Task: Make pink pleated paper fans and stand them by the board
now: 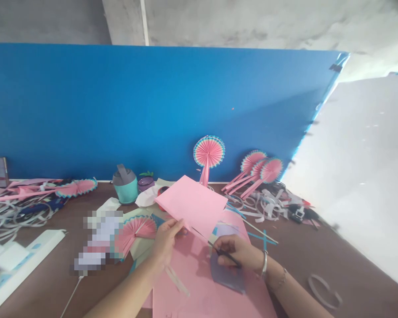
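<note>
The table (311,247) was brown. A large pink sheet (199,282) lay on it at the front, near the middle. To the left rested a white power strip (33,259), set aslant, and a white cord (71,296) leading to a patch (97,247) (pixelated, so its nature could not be told). Farther back stood a mint cup (126,187), with a purple jar (146,183) just beside it. White straps (268,203) lay tangled at the back right; nearer, blue strips (265,242) crossed, and a curled band (315,293) lay well apart.
</note>
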The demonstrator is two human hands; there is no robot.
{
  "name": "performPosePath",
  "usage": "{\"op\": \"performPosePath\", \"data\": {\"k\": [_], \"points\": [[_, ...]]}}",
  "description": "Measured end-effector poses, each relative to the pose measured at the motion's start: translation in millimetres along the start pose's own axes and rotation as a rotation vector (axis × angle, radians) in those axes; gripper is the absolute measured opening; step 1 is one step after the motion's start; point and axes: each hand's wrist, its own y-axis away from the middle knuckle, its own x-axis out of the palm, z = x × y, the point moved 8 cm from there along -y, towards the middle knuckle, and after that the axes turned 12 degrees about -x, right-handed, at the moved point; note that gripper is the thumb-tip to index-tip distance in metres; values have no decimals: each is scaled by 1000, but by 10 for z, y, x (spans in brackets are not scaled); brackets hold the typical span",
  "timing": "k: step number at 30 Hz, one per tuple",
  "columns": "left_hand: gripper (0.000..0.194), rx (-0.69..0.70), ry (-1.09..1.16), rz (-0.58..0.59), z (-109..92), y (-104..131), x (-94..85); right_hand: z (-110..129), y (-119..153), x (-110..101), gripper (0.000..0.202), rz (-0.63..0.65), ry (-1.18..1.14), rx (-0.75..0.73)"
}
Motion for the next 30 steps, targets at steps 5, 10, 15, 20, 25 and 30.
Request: {"op": "performPosePath", "data": {"k": [5,10,15,20,25,30], "points": [[39,-14,8,33,16,-4,27,-6,-14,7,54,1,9,-5],[37,-15,35,58,16,12,58,32,-5,42,52,3,12,-19],[37,-33,62,61,18,30,63,58,-1,45,51,-11,13,-35],[37,-39,62,53,18,41,60,46,7,31,50,-5,13,-35],[38,-29,57,64,29,33,67,12,-9,4,52,8,24,-41],[38,-21,37,53,14,43,76,-27,-23,7,53,15,43,-33]]}}
